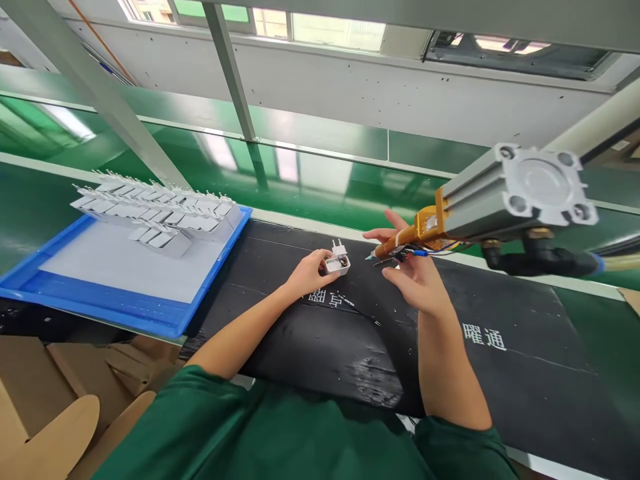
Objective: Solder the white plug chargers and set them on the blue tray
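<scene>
My left hand (pixel 311 272) pinches a small white plug housing (pixel 337 265) over the black mat (pixel 320 340). The housing is open on top, with small dark parts inside and a white piece with two pins at its back edge. To its right, my right hand (pixel 407 267) is around the front of an orange-wrapped tool (pixel 395 245); its thumb and fingers are spread apart. Small dark parts and a blue-tipped piece (pixel 419 253) lie against that tool near my right palm. A thin black cable (pixel 364 313) lies on the mat below the housing.
A blue tray (pixel 177 323) on the left holds rows of white plug housings (pixel 160 207). A large metal cylinder (pixel 520 187) with a hose hangs at the right. Green bench surface (pixel 320 180) and grey posts (pixel 233 73) stand behind; cardboard (pixel 45 393) is at lower left.
</scene>
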{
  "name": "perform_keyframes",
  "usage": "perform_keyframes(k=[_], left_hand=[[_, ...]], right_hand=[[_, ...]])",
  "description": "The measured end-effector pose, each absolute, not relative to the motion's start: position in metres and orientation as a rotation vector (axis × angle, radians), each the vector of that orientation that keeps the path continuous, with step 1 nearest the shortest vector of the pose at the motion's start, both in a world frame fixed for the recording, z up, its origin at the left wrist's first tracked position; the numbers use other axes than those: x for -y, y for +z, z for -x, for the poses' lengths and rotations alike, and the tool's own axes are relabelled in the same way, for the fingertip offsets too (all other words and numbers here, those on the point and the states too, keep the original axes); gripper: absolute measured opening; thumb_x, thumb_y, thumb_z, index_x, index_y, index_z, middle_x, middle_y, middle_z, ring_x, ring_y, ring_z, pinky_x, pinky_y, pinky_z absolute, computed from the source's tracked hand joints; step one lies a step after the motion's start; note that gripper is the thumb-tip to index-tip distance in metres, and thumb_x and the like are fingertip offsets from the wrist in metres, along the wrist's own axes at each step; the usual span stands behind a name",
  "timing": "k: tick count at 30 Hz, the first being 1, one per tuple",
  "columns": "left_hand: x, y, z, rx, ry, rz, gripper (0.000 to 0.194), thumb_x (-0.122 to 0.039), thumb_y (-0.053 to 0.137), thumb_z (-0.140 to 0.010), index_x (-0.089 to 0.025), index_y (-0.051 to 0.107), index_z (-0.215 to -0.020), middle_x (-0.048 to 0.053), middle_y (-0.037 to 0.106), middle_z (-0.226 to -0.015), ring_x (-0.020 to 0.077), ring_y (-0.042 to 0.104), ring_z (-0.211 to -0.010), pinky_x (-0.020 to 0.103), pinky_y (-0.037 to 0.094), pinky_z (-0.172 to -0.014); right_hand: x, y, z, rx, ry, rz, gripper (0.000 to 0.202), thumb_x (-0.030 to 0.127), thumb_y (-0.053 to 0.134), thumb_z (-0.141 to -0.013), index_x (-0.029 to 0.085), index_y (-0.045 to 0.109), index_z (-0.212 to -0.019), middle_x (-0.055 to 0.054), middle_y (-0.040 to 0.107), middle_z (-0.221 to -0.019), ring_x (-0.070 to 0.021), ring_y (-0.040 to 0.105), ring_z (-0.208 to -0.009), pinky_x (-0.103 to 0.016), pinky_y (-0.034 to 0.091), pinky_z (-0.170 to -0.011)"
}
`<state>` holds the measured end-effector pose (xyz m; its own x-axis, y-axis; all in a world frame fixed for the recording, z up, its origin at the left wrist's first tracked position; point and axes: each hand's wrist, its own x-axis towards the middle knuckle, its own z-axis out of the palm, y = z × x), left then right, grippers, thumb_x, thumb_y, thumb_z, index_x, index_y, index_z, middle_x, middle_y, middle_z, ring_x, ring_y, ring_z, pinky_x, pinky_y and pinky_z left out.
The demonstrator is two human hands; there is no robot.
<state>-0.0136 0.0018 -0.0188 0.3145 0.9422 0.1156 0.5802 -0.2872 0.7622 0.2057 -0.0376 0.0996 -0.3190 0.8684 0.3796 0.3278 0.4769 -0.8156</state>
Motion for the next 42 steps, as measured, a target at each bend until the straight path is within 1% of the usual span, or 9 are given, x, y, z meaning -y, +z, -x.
perform_keyframes(k=[3, 5, 9, 12, 17, 26, 33, 37, 42], left_hand=[[-0.005, -0.022, 0.004, -1.376, 0.668, -2.082, 0.042, -0.033, 0.074, -0.076, -0.019, 0.064, -0.115, 0.008, 0.068, -0.104, 0.0252, 0.063, -0.100, 0.037, 0.051, -0.091], [-0.004, -0.023, -0.001, -1.377, 0.666, -2.065, 0.043, -0.033, 0.073, -0.077, -0.020, 0.065, -0.117, 0.007, 0.068, -0.099, 0.0257, 0.062, -0.101, 0.036, 0.051, -0.090], [0.003, -0.025, -0.007, -1.345, 0.765, -2.041, 0.048, -0.029, 0.070, -0.080, -0.021, 0.062, -0.127, 0.007, 0.070, -0.106, 0.0241, 0.065, -0.101, 0.034, 0.051, -0.091], [0.008, -0.024, -0.007, -1.283, 0.874, -2.078, 0.048, -0.029, 0.070, -0.081, -0.021, 0.061, -0.127, 0.007, 0.071, -0.110, 0.0228, 0.066, -0.100, 0.033, 0.052, -0.090], [0.014, -0.021, -0.008, -1.207, 1.078, -2.090, 0.044, -0.031, 0.072, -0.080, -0.019, 0.063, -0.120, 0.008, 0.070, -0.115, 0.0220, 0.065, -0.104, 0.032, 0.052, -0.091], [0.020, -0.013, -0.008, -1.130, 1.165, -2.030, 0.043, -0.030, 0.071, -0.080, -0.019, 0.061, -0.121, 0.007, 0.070, -0.108, 0.0187, 0.066, -0.094, 0.028, 0.053, -0.082], [0.020, -0.013, -0.010, -1.149, 1.138, -1.933, 0.044, -0.032, 0.072, -0.078, -0.019, 0.063, -0.119, 0.007, 0.070, -0.106, 0.0175, 0.065, -0.088, 0.027, 0.052, -0.078], [0.020, -0.011, -0.012, -1.139, 1.070, -1.742, 0.043, -0.032, 0.071, -0.077, -0.019, 0.064, -0.118, 0.003, 0.072, -0.095, 0.0158, 0.065, -0.080, 0.025, 0.052, -0.072], [0.025, -0.008, -0.016, -0.961, 1.003, -1.497, 0.043, -0.034, 0.074, -0.073, -0.016, 0.063, -0.111, 0.005, 0.070, -0.099, 0.0181, 0.066, -0.086, 0.027, 0.055, -0.075]], right_hand=[[0.039, 0.095, -0.195, 1.754, 0.888, 0.884, 0.053, 0.043, 0.060, -0.079, 0.029, 0.049, -0.129, -0.008, 0.059, -0.119, -0.0262, 0.058, -0.109, -0.048, 0.049, -0.096], [0.041, 0.093, -0.188, 1.710, 0.912, 0.838, 0.063, 0.053, 0.063, -0.077, 0.030, 0.045, -0.133, -0.008, 0.059, -0.112, -0.0246, 0.059, -0.101, -0.046, 0.051, -0.091], [0.043, 0.089, -0.178, 1.628, 0.844, 0.843, 0.066, 0.063, 0.067, -0.074, 0.032, 0.046, -0.128, -0.004, 0.055, -0.097, -0.0214, 0.058, -0.085, -0.041, 0.053, -0.080], [0.043, 0.085, -0.174, 1.591, 0.788, 0.821, 0.058, 0.058, 0.069, -0.076, 0.032, 0.049, -0.124, -0.002, 0.054, -0.088, -0.0196, 0.056, -0.079, -0.040, 0.052, -0.075], [0.041, 0.081, -0.170, 1.567, 0.794, 0.688, 0.048, 0.039, 0.073, -0.078, 0.032, 0.054, -0.122, 0.001, 0.054, -0.084, -0.0169, 0.055, -0.075, -0.037, 0.050, -0.073], [0.039, 0.077, -0.170, 1.514, 0.847, 0.656, 0.032, 0.035, 0.065, -0.087, 0.032, 0.059, -0.118, 0.001, 0.055, -0.083, -0.0155, 0.053, -0.075, -0.032, 0.048, -0.066], [0.041, 0.082, -0.171, 1.539, 0.846, 0.648, 0.045, 0.033, 0.073, -0.080, 0.031, 0.058, -0.122, 0.001, 0.054, -0.084, -0.0162, 0.053, -0.076, -0.035, 0.049, -0.071], [0.043, 0.080, -0.171, 1.540, 0.864, 0.657, 0.047, 0.037, 0.074, -0.078, 0.031, 0.057, -0.122, 0.000, 0.052, -0.083, -0.0173, 0.054, -0.076, -0.038, 0.051, -0.075], [0.049, 0.075, -0.168, 1.519, 0.877, 0.706, 0.050, 0.042, 0.076, -0.074, 0.031, 0.056, -0.120, 0.000, 0.052, -0.082, -0.0187, 0.055, -0.077, -0.040, 0.054, -0.077]])
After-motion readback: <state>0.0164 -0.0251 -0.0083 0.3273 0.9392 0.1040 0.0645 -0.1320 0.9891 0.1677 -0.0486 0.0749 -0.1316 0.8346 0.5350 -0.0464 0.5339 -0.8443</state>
